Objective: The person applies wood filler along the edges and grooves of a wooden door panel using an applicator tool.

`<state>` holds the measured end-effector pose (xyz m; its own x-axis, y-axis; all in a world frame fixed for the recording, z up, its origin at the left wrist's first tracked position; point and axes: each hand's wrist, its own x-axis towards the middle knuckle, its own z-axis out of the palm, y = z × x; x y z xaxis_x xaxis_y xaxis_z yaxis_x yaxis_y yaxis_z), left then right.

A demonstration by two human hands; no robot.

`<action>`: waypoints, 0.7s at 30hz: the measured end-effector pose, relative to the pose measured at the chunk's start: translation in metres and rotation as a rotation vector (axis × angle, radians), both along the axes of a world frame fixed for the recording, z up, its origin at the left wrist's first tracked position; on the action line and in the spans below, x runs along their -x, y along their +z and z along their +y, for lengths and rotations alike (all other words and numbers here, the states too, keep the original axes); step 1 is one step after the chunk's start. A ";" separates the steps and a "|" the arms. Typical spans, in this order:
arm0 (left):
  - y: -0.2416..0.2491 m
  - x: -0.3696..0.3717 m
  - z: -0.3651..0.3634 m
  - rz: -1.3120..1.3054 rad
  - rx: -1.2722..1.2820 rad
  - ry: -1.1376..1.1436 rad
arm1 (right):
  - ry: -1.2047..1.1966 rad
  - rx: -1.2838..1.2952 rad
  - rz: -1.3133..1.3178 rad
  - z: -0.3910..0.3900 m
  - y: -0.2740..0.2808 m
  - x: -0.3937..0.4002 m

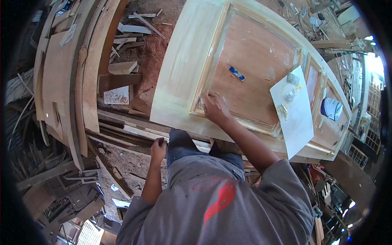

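A pale wooden door (175,77) with framed panels lies flat in front of me. My right hand (216,108) is at the near left corner of the large panel's moulding (199,96), fingers bent down against the wood. Whatever it may hold is hidden beneath the fingers. My left hand (158,149) hangs beside my leg, off the door's near edge, its fingers curled closed; I cannot see inside it. A small blue and white packet (237,73) rests on the large panel (257,53). Whitish smears mark the moulding around that panel.
A white sheet (296,126) lies across the door's right part, bearing a greyish block (292,79) and pale lumps of paste (283,110). Beyond it is a white and blue tin (331,109). Long boards (90,73) stand at left; wood scraps (136,29) litter the reddish floor.
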<state>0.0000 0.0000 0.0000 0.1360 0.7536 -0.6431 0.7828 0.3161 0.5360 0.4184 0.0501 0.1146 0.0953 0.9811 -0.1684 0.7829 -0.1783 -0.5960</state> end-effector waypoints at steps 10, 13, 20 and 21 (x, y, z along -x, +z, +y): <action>0.011 0.004 -0.009 0.029 -0.011 0.003 | -0.129 0.014 0.172 -0.009 -0.004 -0.004; 0.015 0.006 -0.011 0.026 0.001 0.007 | -0.313 0.071 0.274 -0.012 0.006 -0.021; 0.017 0.004 -0.026 0.035 0.008 0.049 | -0.259 0.122 0.311 -0.021 0.007 -0.038; 0.017 0.001 -0.035 0.023 -0.009 0.059 | -0.178 0.070 0.285 -0.023 0.001 -0.038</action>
<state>-0.0012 -0.0347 0.0166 0.0764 0.7660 -0.6383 0.7750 0.3572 0.5214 0.4568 0.0274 0.1161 0.2034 0.9383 -0.2798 0.5392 -0.3459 -0.7679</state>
